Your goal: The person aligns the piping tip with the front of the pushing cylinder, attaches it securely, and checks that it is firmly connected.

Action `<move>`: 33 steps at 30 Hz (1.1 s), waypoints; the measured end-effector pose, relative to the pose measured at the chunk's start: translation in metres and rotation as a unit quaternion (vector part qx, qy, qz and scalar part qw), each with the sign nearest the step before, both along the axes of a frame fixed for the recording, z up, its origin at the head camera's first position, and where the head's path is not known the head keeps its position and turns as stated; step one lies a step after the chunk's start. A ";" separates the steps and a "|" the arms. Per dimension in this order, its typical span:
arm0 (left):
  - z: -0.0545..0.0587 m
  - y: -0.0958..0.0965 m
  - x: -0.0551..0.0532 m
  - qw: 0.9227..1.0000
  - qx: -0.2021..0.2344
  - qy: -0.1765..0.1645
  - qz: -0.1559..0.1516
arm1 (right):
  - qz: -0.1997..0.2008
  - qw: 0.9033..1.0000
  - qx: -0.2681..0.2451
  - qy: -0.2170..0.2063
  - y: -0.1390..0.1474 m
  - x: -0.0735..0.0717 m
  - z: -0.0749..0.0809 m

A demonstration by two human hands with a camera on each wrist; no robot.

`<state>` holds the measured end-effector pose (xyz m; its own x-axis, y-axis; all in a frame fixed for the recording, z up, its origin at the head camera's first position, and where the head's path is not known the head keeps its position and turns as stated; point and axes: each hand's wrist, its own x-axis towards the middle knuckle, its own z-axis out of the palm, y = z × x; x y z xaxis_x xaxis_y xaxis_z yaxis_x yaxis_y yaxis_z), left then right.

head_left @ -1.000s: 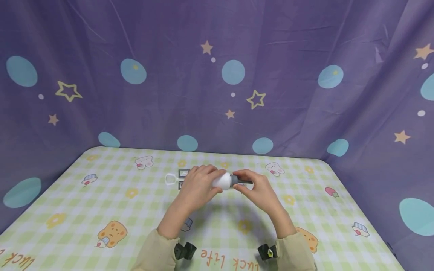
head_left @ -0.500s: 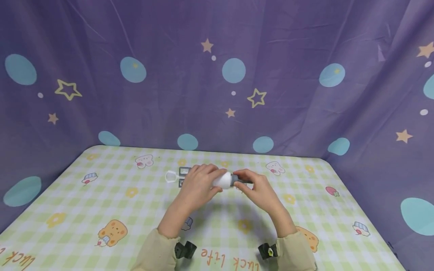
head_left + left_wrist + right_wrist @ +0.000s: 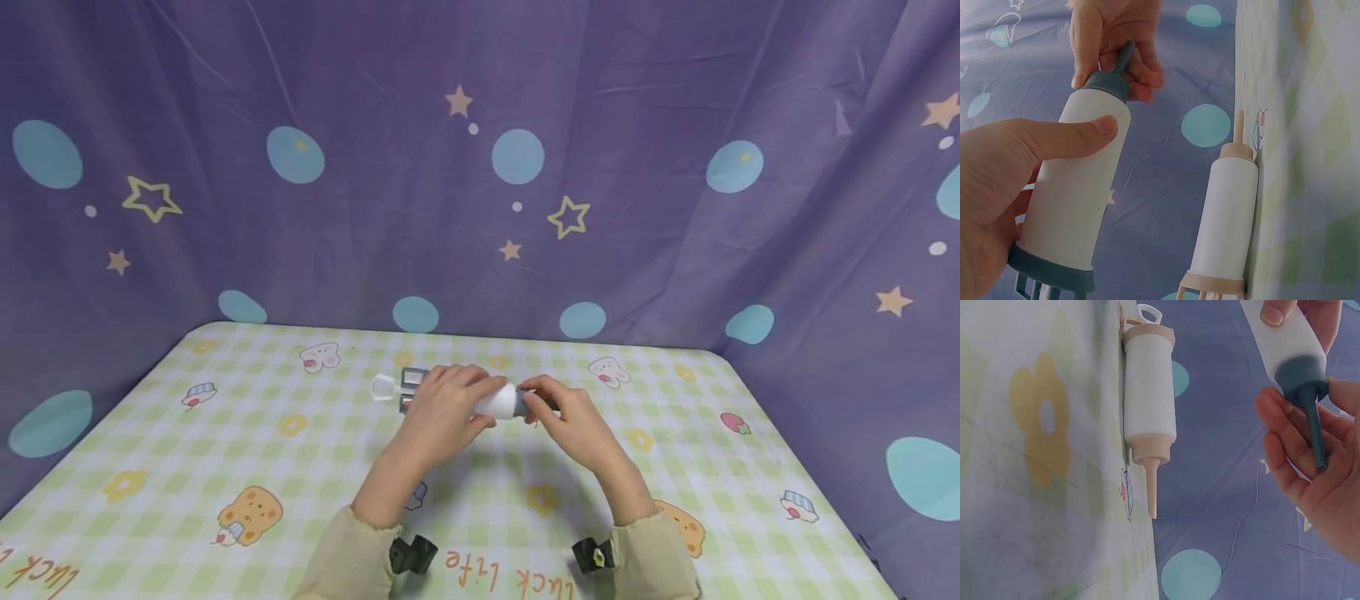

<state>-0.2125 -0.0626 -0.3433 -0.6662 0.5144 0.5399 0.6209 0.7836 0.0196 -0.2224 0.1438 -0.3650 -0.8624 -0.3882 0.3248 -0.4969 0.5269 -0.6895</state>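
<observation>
My left hand (image 3: 1041, 150) grips the white barrel of a large plastic syringe (image 3: 1082, 169), thumb laid across it. At one end is a dark teal nozzle cap (image 3: 1300, 378) with a thin tip. My right hand (image 3: 1329, 456) holds that cap between thumb and fingers, its palm behind the tip. In the head view the syringe (image 3: 497, 403) lies level between my left hand (image 3: 442, 412) and right hand (image 3: 573, 417). A whitish ring handle (image 3: 384, 387) and grey-edged finger grips stick out left of the left hand, which hides part of the barrel.
A second syringe with beige ends (image 3: 1225, 215) lies on the tablecloth, seen in both wrist views; in the head view I cannot make it out. The green checked tablecloth (image 3: 300, 467) meets a purple curtain (image 3: 420, 167) behind.
The syringe has shifted slightly to the right along with its ring handle. My right fingers have changed their place on the cap, and the tip is now more covered.
</observation>
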 end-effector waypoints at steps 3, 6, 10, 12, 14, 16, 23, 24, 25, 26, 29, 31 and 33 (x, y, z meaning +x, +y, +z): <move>0.000 0.000 0.001 1.000 -0.002 -0.005 0.002 | -0.005 1.000 0.012 -0.003 -0.001 0.001 0.001; 0.001 0.000 0.002 1.000 -0.006 -0.010 0.007 | -0.010 1.000 0.023 -0.001 -0.002 0.001 0.002; 0.001 0.000 0.002 1.000 -0.009 -0.012 0.009 | -0.025 0.999 0.033 0.010 -0.004 0.001 0.001; 0.001 0.000 0.002 1.000 -0.008 -0.012 0.008 | -0.034 0.999 0.027 0.016 -0.005 0.002 0.001; 0.001 -0.001 0.001 1.000 -0.006 -0.014 0.005 | -0.045 0.999 0.015 0.023 -0.006 0.002 0.001; 0.000 -0.001 0.001 1.000 -0.002 -0.020 0.005 | -0.049 0.998 0.000 0.030 -0.007 0.002 0.000; -0.002 -0.006 -0.002 0.999 0.011 -0.031 0.012 | -0.014 0.996 -0.023 0.083 -0.005 0.000 -0.005; -0.003 -0.006 -0.002 0.999 0.013 -0.031 0.009 | -0.006 0.996 -0.024 0.087 -0.005 0.000 -0.005; -0.003 -0.007 -0.003 0.999 0.014 -0.029 0.008 | 0.001 0.996 -0.023 0.089 -0.004 -0.001 -0.005; -0.003 -0.007 -0.003 0.999 0.014 -0.028 0.008 | 0.008 0.996 -0.023 0.090 -0.004 -0.001 -0.006; -0.003 -0.007 -0.004 1.000 0.020 -0.023 0.005 | 0.017 0.995 -0.018 0.098 -0.003 -0.002 -0.006; -0.003 -0.007 -0.004 1.000 0.022 -0.021 0.006 | 0.017 0.994 -0.015 0.108 -0.003 -0.003 -0.006; -0.002 -0.007 -0.004 1.000 0.023 -0.021 0.005 | 0.013 0.993 -0.012 0.119 -0.003 -0.003 -0.006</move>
<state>-0.2168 -0.0698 -0.3456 -0.6933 0.4839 0.5339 0.6116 0.7871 0.0808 -0.2254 0.1405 -0.3707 -0.7503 -0.3984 0.5276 -0.6600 0.4965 -0.5638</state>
